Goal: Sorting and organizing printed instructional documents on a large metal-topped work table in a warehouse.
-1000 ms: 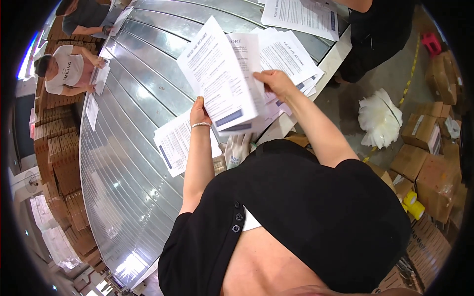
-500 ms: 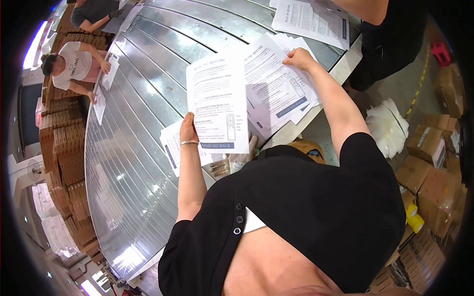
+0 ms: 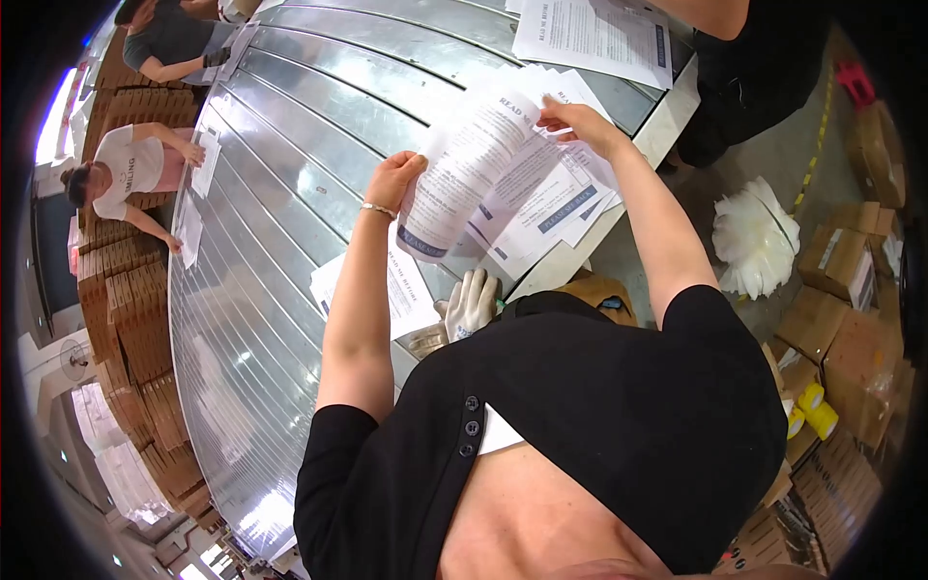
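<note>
At the near edge of the slatted metal surface (image 3: 290, 232), close to the person's body, lay pale work gloves (image 3: 472, 305), probably kept off because thin paper is easier to part with bare fingertips. Just beyond, some loose sheets (image 3: 414, 302) lay flat, partly hidden by the left forearm and seemingly kept apart from the main pile.

Farther in, the left hand (image 3: 398, 180) gripped the side of a curled sheet (image 3: 462, 169) between thumb and fingers, holding it raised over the fanned pile (image 3: 551, 217); the bend presumably helped it come away from the papers beneath. The right hand (image 3: 578, 126) was bent at the sheet's upper right; whether it pinched paper or only rested there, I cannot tell.

Past the pile, another stack (image 3: 592, 43) lay near a co-worker in black (image 3: 754, 92), likely for that person's reach.
</note>
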Tool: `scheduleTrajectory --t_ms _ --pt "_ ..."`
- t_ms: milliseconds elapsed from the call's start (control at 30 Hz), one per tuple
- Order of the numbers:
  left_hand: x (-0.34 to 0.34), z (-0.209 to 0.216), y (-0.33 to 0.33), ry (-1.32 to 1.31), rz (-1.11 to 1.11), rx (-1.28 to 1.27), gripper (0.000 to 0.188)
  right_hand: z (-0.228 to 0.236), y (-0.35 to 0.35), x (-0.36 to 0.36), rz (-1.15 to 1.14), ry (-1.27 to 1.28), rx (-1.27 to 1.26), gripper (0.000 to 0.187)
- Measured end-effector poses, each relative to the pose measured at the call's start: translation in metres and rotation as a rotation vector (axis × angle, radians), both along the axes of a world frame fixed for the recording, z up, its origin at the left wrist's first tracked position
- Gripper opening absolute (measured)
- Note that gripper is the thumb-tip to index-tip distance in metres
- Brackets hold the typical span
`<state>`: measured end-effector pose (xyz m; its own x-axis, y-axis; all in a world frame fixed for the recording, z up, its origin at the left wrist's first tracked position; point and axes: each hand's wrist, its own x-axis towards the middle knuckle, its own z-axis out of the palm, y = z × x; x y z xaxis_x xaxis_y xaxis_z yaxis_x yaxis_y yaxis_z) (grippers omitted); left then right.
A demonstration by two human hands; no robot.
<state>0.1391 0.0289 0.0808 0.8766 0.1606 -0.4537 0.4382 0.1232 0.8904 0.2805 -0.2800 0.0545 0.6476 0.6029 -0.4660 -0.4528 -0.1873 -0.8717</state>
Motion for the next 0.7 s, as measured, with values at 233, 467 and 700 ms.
scheduleTrajectory --t_ms 233,467,700 --pt "0.031 0.009 -0.022 0.069 -0.184 0.236 0.016 0.001 -0.02 0.002 0.104 -0.236 -0.008 0.04" --pt "0.019 -0.004 -0.002 0.065 -0.335 0.468 0.03 -0.015 -0.036 0.014 -0.139 -0.175 -0.001 0.023" --pt "-0.059 -0.058 0.03 0.204 0.108 0.807 0.057 -0.061 -0.028 0.036 -0.101 -0.687 -0.571 0.026"
